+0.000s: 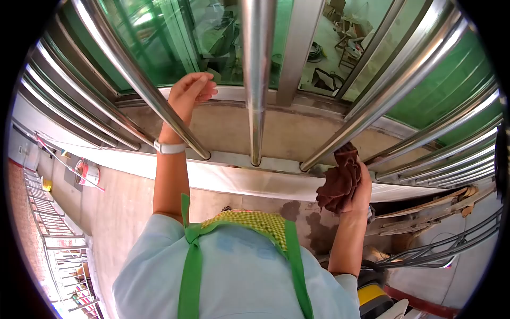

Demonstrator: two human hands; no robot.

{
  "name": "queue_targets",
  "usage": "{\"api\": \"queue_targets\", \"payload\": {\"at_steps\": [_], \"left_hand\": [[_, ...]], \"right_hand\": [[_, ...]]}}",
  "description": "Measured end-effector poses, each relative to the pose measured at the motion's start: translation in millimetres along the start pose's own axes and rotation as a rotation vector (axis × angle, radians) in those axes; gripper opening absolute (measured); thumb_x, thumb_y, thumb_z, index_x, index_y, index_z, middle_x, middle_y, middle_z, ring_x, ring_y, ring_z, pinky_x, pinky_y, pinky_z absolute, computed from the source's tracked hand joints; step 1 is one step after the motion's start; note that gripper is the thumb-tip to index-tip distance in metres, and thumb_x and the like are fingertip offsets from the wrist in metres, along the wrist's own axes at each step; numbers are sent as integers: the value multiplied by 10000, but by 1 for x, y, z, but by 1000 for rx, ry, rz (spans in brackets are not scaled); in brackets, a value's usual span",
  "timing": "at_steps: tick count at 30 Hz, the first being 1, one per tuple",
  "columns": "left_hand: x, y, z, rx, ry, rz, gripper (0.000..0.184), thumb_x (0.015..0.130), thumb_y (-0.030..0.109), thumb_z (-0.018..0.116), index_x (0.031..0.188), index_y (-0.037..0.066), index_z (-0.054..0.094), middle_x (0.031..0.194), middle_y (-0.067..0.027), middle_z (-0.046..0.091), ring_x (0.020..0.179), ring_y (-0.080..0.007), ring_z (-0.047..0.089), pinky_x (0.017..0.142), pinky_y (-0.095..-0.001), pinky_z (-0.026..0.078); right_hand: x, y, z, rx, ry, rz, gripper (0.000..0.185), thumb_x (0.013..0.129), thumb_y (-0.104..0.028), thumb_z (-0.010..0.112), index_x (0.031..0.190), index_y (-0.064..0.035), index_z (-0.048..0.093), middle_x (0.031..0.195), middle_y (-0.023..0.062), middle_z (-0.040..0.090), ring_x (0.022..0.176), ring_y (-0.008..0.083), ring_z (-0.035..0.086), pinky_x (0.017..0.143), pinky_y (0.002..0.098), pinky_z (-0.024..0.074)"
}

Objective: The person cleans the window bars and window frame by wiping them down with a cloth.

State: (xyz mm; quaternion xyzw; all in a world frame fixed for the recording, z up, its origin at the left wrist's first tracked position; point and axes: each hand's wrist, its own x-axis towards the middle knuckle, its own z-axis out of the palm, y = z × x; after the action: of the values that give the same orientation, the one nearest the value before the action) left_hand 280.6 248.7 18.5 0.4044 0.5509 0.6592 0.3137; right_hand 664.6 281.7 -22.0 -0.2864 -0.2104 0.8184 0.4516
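Observation:
My right hand [362, 190] is closed round a crumpled dark brown cloth [340, 183], part of which touches the foot of a metal bar [382, 90] and the sill. Between two other upright bars, my left hand [192, 91] reaches through toward the window glass [223, 42]. Its fingers are curled loosely with the thumb near them, and nothing shows in them. A shiny middle bar [257, 80] stands between my two hands. Beyond the bars runs a beige window ledge [223, 125].
More metal bars curve off to both sides. A bucket [87, 173] stands on the floor at the left, near a railing [58, 234]. Wooden boards [425, 212] and black cables [441, 252] lie at the lower right. Clutter shows behind the glass.

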Motion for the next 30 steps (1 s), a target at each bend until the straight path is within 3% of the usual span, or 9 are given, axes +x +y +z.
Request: {"api": "queue_targets", "payload": {"at_steps": [1,2,7,9,12,15,18,21,30], "left_hand": [[-8,1,-2,-6,1,4,258,879,223,535,995,0,593,862,-84,620,790,-173,612,729,-261,472],[-18,3,-4,-142,39,-5,258,880,217,531,990,-9,589,860,-90,618,795,-184,611,730,-269,475],[-60,30,-11,-281,56,264,395,920,303,410,1069,-45,524,886,-119,597,846,-221,584,797,-331,468],[-68,39,-5,-263,54,325,484,922,362,363,1065,-77,507,910,-157,595,864,-265,590,828,-366,451],[-75,48,18,-173,13,622,448,931,355,388,1072,-58,489,932,-172,589,850,-242,594,812,-345,446],[-70,33,15,60,150,542,318,925,254,446,1064,-30,483,966,-182,573,813,-223,595,786,-331,456],[-67,27,19,98,206,593,197,918,178,464,982,-8,459,898,-157,590,744,-179,589,736,-298,466],[-63,23,21,147,263,694,170,924,165,446,928,-4,430,791,-131,602,684,-149,581,679,-264,455],[-62,18,19,180,347,783,167,911,148,471,940,-16,460,792,-105,567,565,-112,549,561,-230,435]], "right_hand": [[4,-2,4,47,-192,53,283,843,-262,544,1020,-41,540,876,73,586,700,205,566,601,330,485],[8,-1,15,-129,61,-77,293,855,-237,525,1051,-19,531,883,77,584,713,200,565,601,317,475],[38,-25,62,-324,-88,-284,329,849,-257,513,1077,-20,526,975,96,581,913,197,558,790,312,461],[61,-49,58,-75,-423,21,321,834,-275,529,1061,-49,550,961,95,576,861,187,563,743,291,466],[111,-54,75,-110,-452,35,272,828,-275,532,992,-61,571,843,68,568,716,170,536,621,286,444],[141,-52,84,-136,-477,49,216,819,-274,538,888,-80,602,667,28,555,497,144,496,438,278,410],[136,-31,98,-276,-104,-58,184,808,-239,557,844,-67,611,594,21,537,473,116,490,416,264,394],[174,-23,61,-592,-259,-43,151,800,-195,574,814,-51,616,587,22,548,484,112,503,432,255,407],[233,-2,61,-711,17,25,187,726,-178,625,796,-4,618,704,87,603,555,199,574,478,328,481]]}}
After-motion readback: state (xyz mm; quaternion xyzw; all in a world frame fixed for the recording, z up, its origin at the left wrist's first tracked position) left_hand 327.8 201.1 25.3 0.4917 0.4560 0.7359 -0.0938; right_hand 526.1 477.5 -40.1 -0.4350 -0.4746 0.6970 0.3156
